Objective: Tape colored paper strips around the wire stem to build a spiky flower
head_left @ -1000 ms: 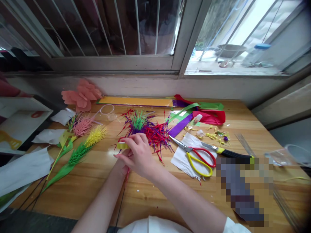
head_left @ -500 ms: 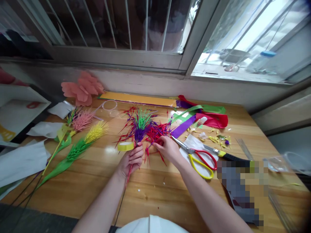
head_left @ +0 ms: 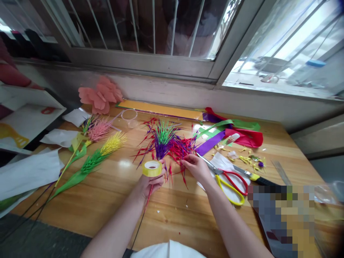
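A spike (head_left: pixel 163 138) is gripped in the closed left hand (head_left: pixel 153 181), behind yellow tape (head_left: pixel 152 170); beside red pieces (head_left: pixel 179 147), the right hand (head_left: pixel 195 167) is held half-curled, its grip unclear.

Left fingers (head_left: pixel 158 182) hold green-purple spray (head_left: pixel 163 139); right fingers (head_left: pixel 190 160) at red-purple pile (head_left: pixel 180 147).

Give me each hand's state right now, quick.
Left hand: closed around the flower stem, beside a tape roll.
Right hand: at the red pieces; cannot tell whether it grips one.
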Motion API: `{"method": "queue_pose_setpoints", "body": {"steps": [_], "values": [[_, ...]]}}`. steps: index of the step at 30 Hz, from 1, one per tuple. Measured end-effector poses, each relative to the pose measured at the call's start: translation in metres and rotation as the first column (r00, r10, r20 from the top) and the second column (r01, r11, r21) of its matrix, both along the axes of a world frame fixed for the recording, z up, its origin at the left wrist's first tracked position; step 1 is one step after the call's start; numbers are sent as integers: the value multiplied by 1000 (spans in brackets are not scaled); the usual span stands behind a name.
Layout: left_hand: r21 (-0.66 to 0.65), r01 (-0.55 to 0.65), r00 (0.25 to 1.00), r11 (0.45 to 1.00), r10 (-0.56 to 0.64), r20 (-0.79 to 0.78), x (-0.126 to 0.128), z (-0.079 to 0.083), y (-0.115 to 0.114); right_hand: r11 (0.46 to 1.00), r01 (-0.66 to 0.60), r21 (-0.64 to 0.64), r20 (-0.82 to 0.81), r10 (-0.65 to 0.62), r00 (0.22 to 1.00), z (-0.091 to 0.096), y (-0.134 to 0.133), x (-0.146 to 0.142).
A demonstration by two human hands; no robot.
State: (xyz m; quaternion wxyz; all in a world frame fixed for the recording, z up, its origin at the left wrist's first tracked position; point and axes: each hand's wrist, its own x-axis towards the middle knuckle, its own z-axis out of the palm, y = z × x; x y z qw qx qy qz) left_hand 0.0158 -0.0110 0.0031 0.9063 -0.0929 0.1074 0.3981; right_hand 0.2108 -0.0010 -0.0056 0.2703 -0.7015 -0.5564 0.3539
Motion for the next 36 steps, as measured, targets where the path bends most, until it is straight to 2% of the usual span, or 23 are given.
{"method": "queue_pose_setpoints", "body": {"steps": [4, 7, 9, 16, 24, 28, 32, 36], "values": [[-50, -20, 987, 999, 28, 161, 1, -3, -4, 998, 57, 10, -56, -57, 997, 6, -6, 6], [-100, -20, 952, 995, 49, 301, 2, -3, -7, 993, 114, 23, -50, -112, 992, 17, -9, 10], [-123, -19, 940, 992, 59, 337, 2, -1, -7, 991, 134, 27, -73, -132, 989, 25, -9, 11], [-93, 0, 968, 996, 23, 251, 5, 4, -5, 999, 29, -29, -361, -38, 932, 49, -8, -8], [-25, 25, 995, 999, -22, 102, 7, 3, -3, 999, -3, -41, -519, -19, 854, 59, -6, -21], [-47, 54, 998, 997, -52, 46, 9, 1, -3, 999, 33, -25, -499, -42, 865, 56, -3, -22], [-59, 32, 999, 998, -30, 30, 9, 1, -3, 993, 116, -4, -431, -106, 896, 39, 4, -12], [-62, 0, 1000, 998, 2, 29, 8, 1, -1, 993, 97, -63, -442, -115, 890, 24, 8, -2]]}}
